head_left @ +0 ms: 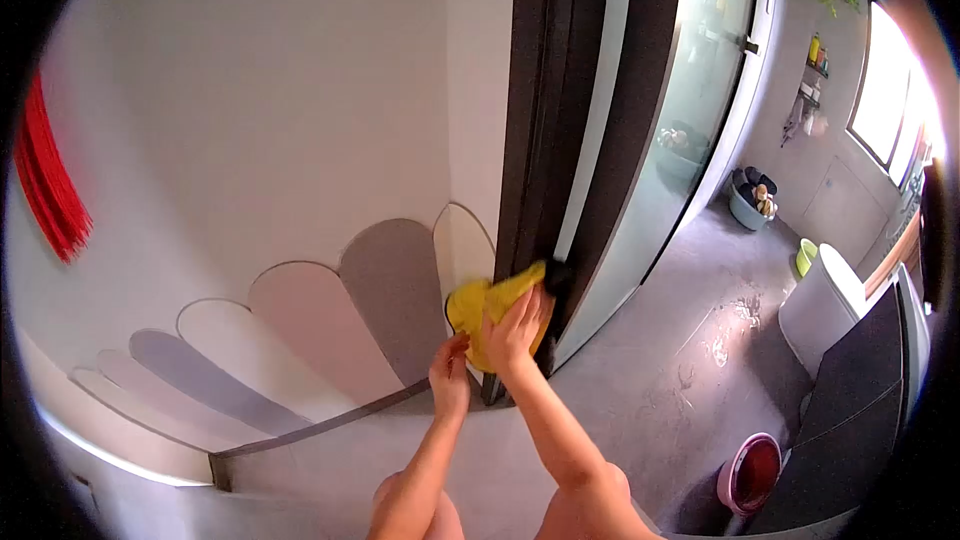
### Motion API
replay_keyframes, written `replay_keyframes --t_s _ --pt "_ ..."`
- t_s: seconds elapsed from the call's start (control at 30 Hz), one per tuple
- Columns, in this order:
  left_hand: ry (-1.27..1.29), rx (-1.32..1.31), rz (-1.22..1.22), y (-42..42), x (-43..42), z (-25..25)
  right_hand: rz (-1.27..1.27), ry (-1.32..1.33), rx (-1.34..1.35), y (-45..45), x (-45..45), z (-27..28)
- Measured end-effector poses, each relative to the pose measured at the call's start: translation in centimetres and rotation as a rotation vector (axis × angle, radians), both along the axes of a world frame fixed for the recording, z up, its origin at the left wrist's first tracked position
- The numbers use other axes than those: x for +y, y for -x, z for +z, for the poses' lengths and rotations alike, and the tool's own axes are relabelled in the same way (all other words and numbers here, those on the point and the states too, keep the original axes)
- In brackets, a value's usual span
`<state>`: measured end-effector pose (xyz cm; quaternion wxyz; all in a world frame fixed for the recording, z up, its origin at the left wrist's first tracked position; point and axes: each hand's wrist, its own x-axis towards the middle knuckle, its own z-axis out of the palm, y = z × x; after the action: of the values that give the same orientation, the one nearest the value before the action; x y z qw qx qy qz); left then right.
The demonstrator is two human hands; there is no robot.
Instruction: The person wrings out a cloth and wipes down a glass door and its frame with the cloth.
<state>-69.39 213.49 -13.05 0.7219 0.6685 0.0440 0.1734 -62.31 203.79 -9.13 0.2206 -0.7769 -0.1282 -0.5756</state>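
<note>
Beside scalloped pastel wall panels [390,285], pressing a yellow fabric cloth [468,308] to the lower left edge of a dark door frame [550,130] with a flattened, straight-fingered right hand [512,335]. Half-curling the left hand [450,373] alongside, leaving any grip unclear.

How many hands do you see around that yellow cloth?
2. The right hand lies on the yellow cloth, by the dark door frame; the left hand is at the cloth's lower left edge, though contact is unclear. No other hand shows.
</note>
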Motion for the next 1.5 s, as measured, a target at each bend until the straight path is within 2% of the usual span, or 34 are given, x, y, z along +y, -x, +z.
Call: replay_keyframes --t_s 0.1,0.3,0.37,0.43,0.5,0.57,0.6,0.63,0.7,0.73,0.77,0.87,0.93,1.0,1.03,1.1,1.17,1.23,1.27,1.37,1.43,1.5 --pt "-0.029 -0.024 0.070 0.1 0.0 -3.3 -0.027 0.043 0.070 -0.2 -0.3 -9.2" --pt "-0.005 0.084 0.065 1.4 -0.1 -6.9 -0.099 0.118 0.242 1.6 -0.4 -17.8" --pt "-0.004 0.112 0.032 1.6 0.1 -7.2 -0.126 0.244 0.251 1.7 -0.6 -21.8" --pt "0.020 0.121 0.020 1.9 0.4 -6.9 -0.055 0.260 0.395 2.9 -1.0 -20.3" --pt "0.010 0.152 0.087 1.4 0.4 -6.8 -0.002 0.206 0.206 2.8 -1.4 -16.5" --pt "0.066 0.137 0.084 1.1 0.5 -7.1 -0.023 0.184 0.204 2.5 -1.3 -10.1" --pt "0.068 0.138 0.082 1.1 0.5 -6.8 -0.034 0.156 0.194 2.3 -0.9 -8.8" --pt "0.070 0.134 0.082 0.8 0.5 -6.7 -0.039 0.154 0.197 1.9 -0.6 -9.1" --pt "0.135 0.138 0.092 0.2 0.3 -7.5 -0.127 0.156 0.032 0.8 -0.3 -10.8" --pt "0.130 0.149 0.087 0.0 0.5 -7.6 -0.156 0.136 0.009 0.1 -0.1 -13.9" --pt "0.123 0.164 0.083 0.0 0.5 -7.6 -0.101 0.125 0.047 0.7 -0.1 -15.8" --pt "0.137 0.181 0.049 0.3 -0.2 -6.1 -0.191 0.208 0.051 0.5 -0.2 -22.9" --pt "0.134 0.192 0.040 0.5 -0.4 -6.1 -0.020 0.194 0.201 0.9 -0.4 -26.7" --pt "0.093 0.195 0.012 1.0 0.1 -6.9 -0.057 0.175 0.298 2.6 0.0 -29.4" --pt "0.085 0.194 0.014 1.4 0.4 -6.9 -0.104 0.161 0.376 3.2 0.2 -29.9" --pt "0.073 0.270 0.022 1.3 0.8 -6.8 -0.011 0.087 0.486 5.1 -0.2 -30.7" --pt "0.068 0.241 0.011 0.9 0.8 -6.8 -0.003 0.134 0.377 5.9 -1.2 -28.8" --pt "0.060 0.244 0.005 1.3 0.7 -7.1 -0.019 0.119 0.492 5.7 -2.0 -25.1" --pt "0.088 0.225 0.026 0.9 0.6 -7.2 -0.013 0.222 0.391 5.2 -2.6 -22.8" --pt "0.082 0.184 0.038 -0.1 0.2 -6.9 0.055 0.329 0.302 3.8 -2.5 -21.4" --pt "0.039 0.205 0.014 -0.1 -0.6 -7.1 -0.019 0.389 0.316 3.0 -2.0 -26.7" --pt "0.018 0.180 0.002 -0.6 -1.3 -8.7 -0.078 0.175 0.376 3.0 -1.2 -29.2"
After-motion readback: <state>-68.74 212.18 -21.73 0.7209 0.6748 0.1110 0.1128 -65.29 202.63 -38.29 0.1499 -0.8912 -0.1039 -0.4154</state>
